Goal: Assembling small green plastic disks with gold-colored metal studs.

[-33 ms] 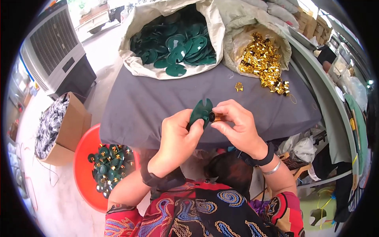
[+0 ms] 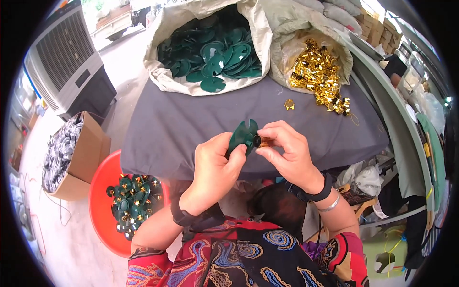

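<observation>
My left hand [image 2: 217, 160] pinches a dark green notched plastic disc [image 2: 243, 134] between thumb and fingers, tilted up above the table's front edge. Close to its right side, my right hand [image 2: 289, 148] grips a small shiny gold cap [image 2: 266, 141] with a dark end facing the disc. Whether cap and disc touch, I cannot tell. Many more green discs [image 2: 224, 57] fill a white sack [image 2: 165, 79] at the back of the table. Beside it, gold caps [image 2: 315, 71] spill out of a second sack [image 2: 346, 57]. One loose gold piece [image 2: 289, 104] lies on the dark tablecloth [image 2: 191, 119].
A red basin [image 2: 101, 210] on the floor at left holds green discs joined with gold pieces [image 2: 134, 201]. Behind it stand a cardboard box [image 2: 86, 162] of grey-white strands and an air cooler [image 2: 67, 57]. A grey rail [image 2: 387, 105] and plastic bags [image 2: 366, 182] lie at right.
</observation>
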Demonstrator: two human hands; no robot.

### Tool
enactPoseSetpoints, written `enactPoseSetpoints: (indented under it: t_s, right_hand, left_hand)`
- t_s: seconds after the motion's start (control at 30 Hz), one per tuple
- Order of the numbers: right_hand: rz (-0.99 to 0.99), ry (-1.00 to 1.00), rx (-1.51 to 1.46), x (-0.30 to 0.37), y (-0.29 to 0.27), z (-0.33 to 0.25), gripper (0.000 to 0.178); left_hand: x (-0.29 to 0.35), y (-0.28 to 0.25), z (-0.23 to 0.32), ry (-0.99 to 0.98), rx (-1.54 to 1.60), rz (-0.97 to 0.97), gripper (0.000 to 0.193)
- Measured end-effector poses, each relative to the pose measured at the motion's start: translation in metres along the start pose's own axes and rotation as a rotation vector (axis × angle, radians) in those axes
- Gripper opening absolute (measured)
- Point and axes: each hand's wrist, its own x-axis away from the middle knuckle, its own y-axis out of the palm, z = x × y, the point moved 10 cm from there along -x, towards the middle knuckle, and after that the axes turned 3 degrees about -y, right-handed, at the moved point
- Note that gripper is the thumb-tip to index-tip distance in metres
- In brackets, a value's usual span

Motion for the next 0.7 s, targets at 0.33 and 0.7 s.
enactPoseSetpoints:
  t_s: [0.33, 0.7]
  right_hand:
    - [0.049, -0.174, 0.264, 0.011, -0.004, -0.031, 0.032]
    - [-0.022, -0.153, 0.185, 0.006, 0.003, -0.027, 0.030]
  left_hand:
    - [0.011, 0.013, 0.015, 0.165, -0.077, 0.024, 0.010]
    - [0.023, 0.020, 0.032, 0.371, -0.276, -0.046, 0.015]
